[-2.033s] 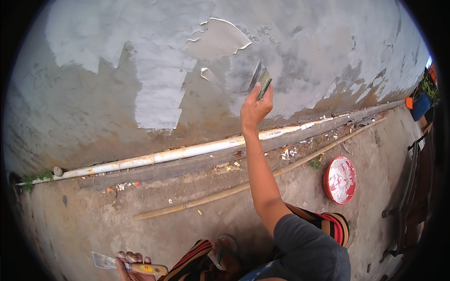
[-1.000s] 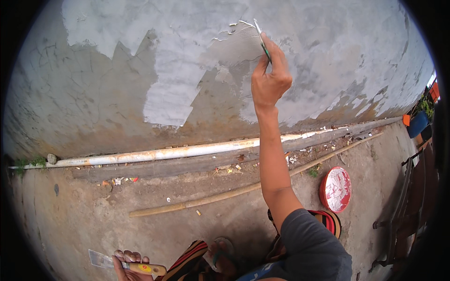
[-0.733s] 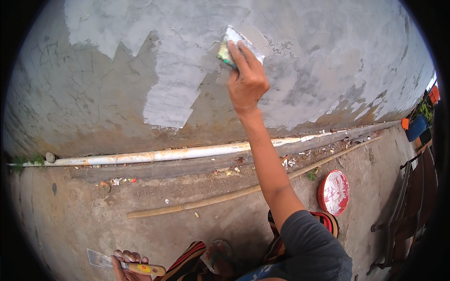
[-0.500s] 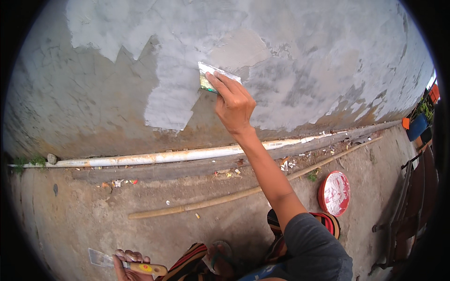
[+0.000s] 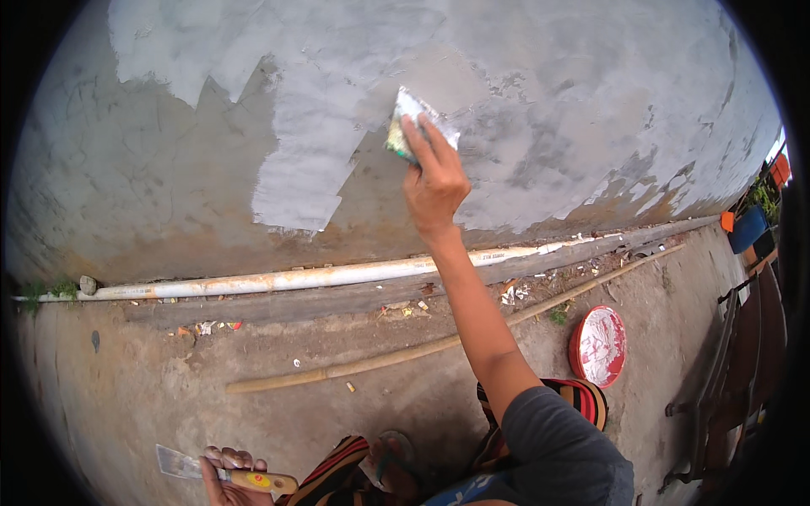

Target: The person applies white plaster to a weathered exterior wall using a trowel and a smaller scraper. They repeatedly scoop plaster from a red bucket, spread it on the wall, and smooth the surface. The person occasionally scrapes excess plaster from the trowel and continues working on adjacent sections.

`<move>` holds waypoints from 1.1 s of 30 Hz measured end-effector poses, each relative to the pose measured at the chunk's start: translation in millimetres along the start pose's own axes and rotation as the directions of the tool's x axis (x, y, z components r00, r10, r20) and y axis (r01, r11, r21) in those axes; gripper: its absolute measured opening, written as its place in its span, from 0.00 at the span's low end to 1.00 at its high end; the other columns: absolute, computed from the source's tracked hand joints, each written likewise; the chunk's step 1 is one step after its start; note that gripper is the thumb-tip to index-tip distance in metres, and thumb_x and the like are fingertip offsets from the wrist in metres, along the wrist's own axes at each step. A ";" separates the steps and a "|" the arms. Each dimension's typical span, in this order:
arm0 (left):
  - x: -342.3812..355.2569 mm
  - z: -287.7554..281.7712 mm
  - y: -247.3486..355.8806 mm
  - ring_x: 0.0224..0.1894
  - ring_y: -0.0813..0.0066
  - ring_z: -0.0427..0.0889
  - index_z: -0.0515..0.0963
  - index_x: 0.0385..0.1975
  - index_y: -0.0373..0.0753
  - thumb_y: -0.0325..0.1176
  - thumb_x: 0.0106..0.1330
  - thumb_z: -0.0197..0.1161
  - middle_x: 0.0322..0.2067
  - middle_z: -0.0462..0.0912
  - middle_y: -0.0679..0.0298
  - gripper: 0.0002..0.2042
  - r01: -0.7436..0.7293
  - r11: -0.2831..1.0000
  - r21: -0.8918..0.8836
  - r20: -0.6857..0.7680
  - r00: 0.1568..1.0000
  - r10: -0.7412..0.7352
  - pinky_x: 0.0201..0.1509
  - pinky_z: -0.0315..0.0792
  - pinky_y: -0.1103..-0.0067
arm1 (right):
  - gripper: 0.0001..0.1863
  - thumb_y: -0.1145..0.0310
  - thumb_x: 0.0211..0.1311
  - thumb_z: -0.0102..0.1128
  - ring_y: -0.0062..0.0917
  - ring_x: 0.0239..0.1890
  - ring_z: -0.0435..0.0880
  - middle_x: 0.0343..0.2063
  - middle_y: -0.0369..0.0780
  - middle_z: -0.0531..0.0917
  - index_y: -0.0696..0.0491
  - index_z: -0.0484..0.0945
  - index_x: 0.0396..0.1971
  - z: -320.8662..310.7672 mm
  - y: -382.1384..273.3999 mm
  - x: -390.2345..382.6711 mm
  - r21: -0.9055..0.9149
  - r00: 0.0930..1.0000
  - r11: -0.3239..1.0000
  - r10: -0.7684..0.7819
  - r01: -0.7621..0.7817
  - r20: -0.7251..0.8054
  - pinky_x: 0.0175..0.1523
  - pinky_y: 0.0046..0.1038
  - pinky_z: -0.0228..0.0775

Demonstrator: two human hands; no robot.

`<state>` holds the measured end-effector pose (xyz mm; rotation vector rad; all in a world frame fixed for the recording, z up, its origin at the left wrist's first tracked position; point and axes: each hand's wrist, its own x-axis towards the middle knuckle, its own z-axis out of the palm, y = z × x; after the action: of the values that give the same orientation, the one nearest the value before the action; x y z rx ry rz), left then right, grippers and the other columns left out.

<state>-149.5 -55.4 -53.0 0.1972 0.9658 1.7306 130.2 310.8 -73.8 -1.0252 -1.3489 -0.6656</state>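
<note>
My right hand (image 5: 437,187) reaches up to the wall (image 5: 211,160), its fingers pressing a flat, putty-smeared spreader plate (image 5: 415,126) against or close to the surface. Pale grey putty (image 5: 295,173) covers much of the wall in uneven patches, with darker bare plaster to the left and below. Low at the left, my left hand (image 5: 232,481) is closed round a putty knife (image 5: 261,481) with a wooden handle; its metal blade points left. To the right of my knees, a red basin (image 5: 601,346) holds white putty.
A white pipe (image 5: 337,276) runs along the foot of the wall. On the ground lies a long bamboo pole (image 5: 354,367), with scraps of litter (image 5: 205,327) nearby. A dark wooden bench (image 5: 734,371) stands at the right, and a blue container (image 5: 748,229) beyond it.
My right hand has moved a little right and up along the wall, and the spreader has turned to a steeper tilt. My left hand still holds the putty knife in about the same place.
</note>
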 end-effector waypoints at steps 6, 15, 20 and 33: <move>2.4 3.6 -2.3 0.40 0.68 0.74 0.74 0.39 0.40 0.40 0.74 0.50 0.34 0.77 0.62 0.11 0.002 1.000 0.001 0.017 1.000 -0.002 0.48 0.69 0.69 | 0.34 0.88 0.39 0.56 0.32 0.42 0.85 0.44 0.37 0.84 0.39 0.84 0.47 -22.9 -6.3 6.9 0.143 1.000 0.990 -0.020 0.017 0.017 0.42 0.30 0.78; 8.6 0.7 -4.5 0.39 0.68 0.74 0.74 0.39 0.41 0.40 0.74 0.50 0.33 0.77 0.63 0.11 0.015 0.999 -0.032 -0.010 1.000 -0.015 0.47 0.68 0.69 | 0.38 0.91 0.45 0.49 0.42 0.69 0.61 0.64 0.44 0.69 0.46 0.74 0.59 51.8 -14.9 -55.2 0.111 0.997 0.992 0.062 -0.066 0.044 0.71 0.45 0.54; 5.3 4.8 -2.2 0.38 0.69 0.73 0.74 0.39 0.42 0.40 0.74 0.49 0.32 0.76 0.64 0.10 0.014 1.000 0.012 -0.043 0.999 -0.013 0.47 0.68 0.70 | 0.33 0.88 0.54 0.49 0.42 0.71 0.57 0.66 0.45 0.65 0.50 0.71 0.61 65.4 -12.1 -129.5 0.093 0.982 0.991 0.079 -0.096 0.172 0.71 0.48 0.51; 17.0 -40.4 -1.2 0.36 0.77 0.75 0.69 0.50 0.45 0.48 0.75 0.46 0.39 0.76 0.62 0.15 0.082 0.995 -0.058 0.378 0.924 -0.054 0.41 0.72 0.76 | 0.21 0.76 0.68 0.51 0.24 0.52 0.78 0.51 0.41 0.79 0.63 0.66 0.60 -80.2 -47.9 -131.5 0.434 0.251 -0.316 0.483 -0.844 0.839 0.59 0.26 0.69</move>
<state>-178.1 -61.0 -85.8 0.4270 0.6186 1.5849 105.8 197.1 -185.6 -0.6783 -0.7364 1.3483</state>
